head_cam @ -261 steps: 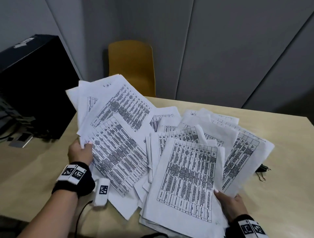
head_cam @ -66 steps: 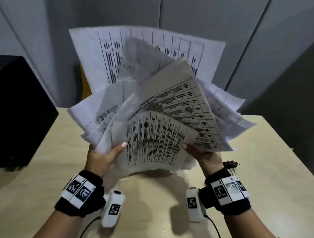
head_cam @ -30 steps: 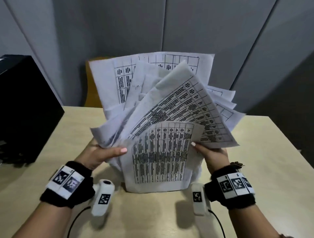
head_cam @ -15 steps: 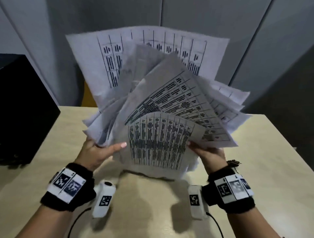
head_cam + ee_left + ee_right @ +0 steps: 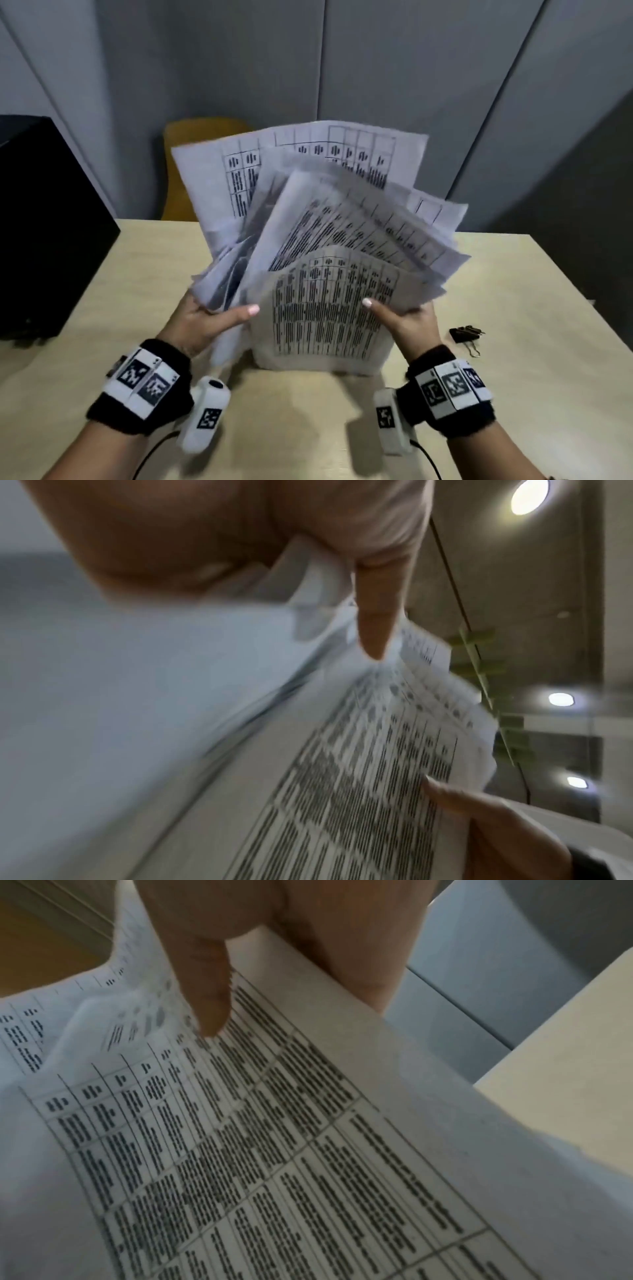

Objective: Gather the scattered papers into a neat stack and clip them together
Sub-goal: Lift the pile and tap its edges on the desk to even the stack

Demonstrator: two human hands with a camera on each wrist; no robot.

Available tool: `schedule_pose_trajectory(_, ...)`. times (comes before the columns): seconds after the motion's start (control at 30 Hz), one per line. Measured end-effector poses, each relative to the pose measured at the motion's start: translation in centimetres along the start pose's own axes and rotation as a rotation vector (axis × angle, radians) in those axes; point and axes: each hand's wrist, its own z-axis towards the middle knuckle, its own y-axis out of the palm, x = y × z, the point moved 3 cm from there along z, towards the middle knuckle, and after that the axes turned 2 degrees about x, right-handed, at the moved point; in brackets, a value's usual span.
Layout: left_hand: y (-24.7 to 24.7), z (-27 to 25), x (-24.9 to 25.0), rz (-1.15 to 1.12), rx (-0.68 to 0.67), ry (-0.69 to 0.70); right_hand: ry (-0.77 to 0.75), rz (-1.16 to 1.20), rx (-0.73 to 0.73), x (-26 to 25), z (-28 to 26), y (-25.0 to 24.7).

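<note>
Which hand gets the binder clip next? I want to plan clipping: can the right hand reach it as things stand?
Probably not at once: the right hand grips the papers; the binder clip lies uncovered on the table beside it.

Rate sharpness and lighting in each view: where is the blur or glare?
Head view: papers smeared at the upper sheets, binder clip sharp, soft shadows on the table. Left wrist: heavy motion blur, bright ceiling lights. Right wrist: print mostly readable, mild blur.

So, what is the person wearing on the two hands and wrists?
Each wrist carries a black fuzzy band, left and right, with white tiles printed with black square codes. Under each wrist hangs a white rounded camera unit, left and right, bearing one code and a thin black cable. The forearms are bare, without sleeves; fingernails are pale.
</note>
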Motion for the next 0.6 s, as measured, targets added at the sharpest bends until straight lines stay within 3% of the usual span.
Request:
schedule_pose_trajectory(0.1, 0.3, 0.4, -0.5, 0.234, 0.208, 0.076, -0.085, -0.058, -0.002, 0.1, 0.4, 0.5)
schedule_pose_trajectory(0.17, -0.2, 0.7, 0.1, 0.230, 0.317, 0.142, -0.162, -0.044, 0.004, -0.6, 0.5, 0.4)
schedule_pose_trajectory(0.23, -0.7, 0.7, 0.8, 0.163, 0.245, 0.219, -0.180, 0.007, 0.004, -1.0, 0.6, -0.3)
schedule_pose_trajectory(0.33, -0.7, 0.5, 0.3, 0.013, 0.098, 0.131, -0.152, 0.004, -0.043, -0.7, 0.6, -0.7)
schedule_pose_trajectory(0.47, 0.6, 0.4, -0.5, 0.046, 0.186, 0.060, -0.154, -0.071, -0.107, -0.8, 0.6, 0.5)
schedule_pose_trajectory(0.6, -0.8, 1.0, -1.0, 0.015, 0.299, 0.065, -0.177, -0.040, -0.011, -0.5, 1.3, -0.3)
